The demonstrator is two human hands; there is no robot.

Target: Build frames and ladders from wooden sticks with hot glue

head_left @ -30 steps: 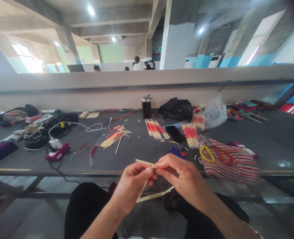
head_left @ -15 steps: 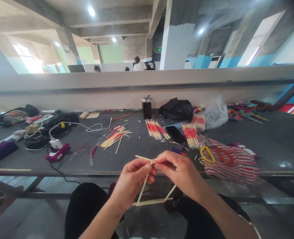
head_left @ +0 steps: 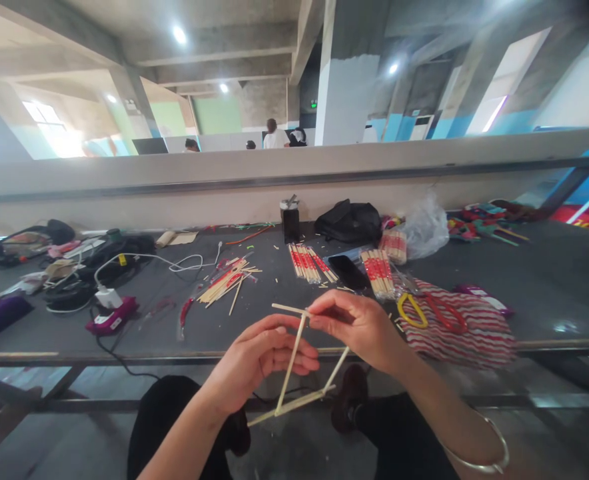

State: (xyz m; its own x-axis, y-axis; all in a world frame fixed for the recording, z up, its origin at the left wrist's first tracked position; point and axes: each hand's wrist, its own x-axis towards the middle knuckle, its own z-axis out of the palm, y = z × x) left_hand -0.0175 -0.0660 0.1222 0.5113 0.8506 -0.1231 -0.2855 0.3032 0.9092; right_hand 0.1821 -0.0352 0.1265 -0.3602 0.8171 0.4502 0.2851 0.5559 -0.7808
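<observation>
- We see the right hand (head_left: 357, 327) pinching, with thumb and fingers, the top corner of a stick frame (head_left: 290, 365).
- We see the left hand (head_left: 262, 357) with its fingers loosely spread, behind the left side of this frame; whether they touch it, we cannot tell.
- The frame hangs tilted in front of the near edge of the table (head_left: 264, 300), above our legs; one stick at its top points to the left, and its right side goes partly behind the right hand.
- On the table we find a pile of loose sticks (head_left: 222, 283), and to the right of it, a pack of sticks with red bands (head_left: 303, 262).
- A black phone (head_left: 347, 272) lies between this pack and a second pack (head_left: 377, 272).
- Near us, at the right, a striped cloth (head_left: 467, 333) lies partly over the table edge.
</observation>
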